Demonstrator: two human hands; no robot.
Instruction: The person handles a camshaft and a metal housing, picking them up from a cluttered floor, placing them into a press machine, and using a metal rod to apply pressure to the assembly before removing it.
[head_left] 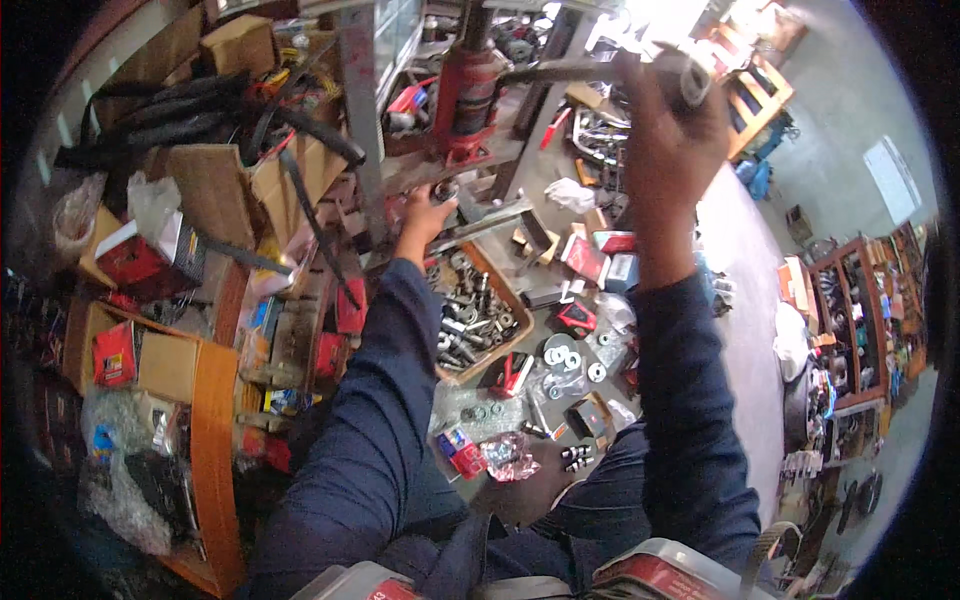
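A red hydraulic bottle jack (468, 100) stands in a metal press frame (362, 120) ahead of me. From the jack a long metal bar (570, 72) runs out to the right. My right hand (680, 130) is raised and wrapped round the bar's far end, which looks like a pale tube. Lower down, below the jack, my left hand (425, 215) has its fingers round a small round metal part (445, 190) at the frame. Most of that part is hidden by the fingers.
A shallow tray (520, 335) of bolts and metal parts lies below my left hand. Small boxes, washers (562, 352) and plastic wrap litter the floor before my knees. Cardboard boxes (195, 185) and black hoses crowd the left; a wooden shelf (850, 320) stands far right.
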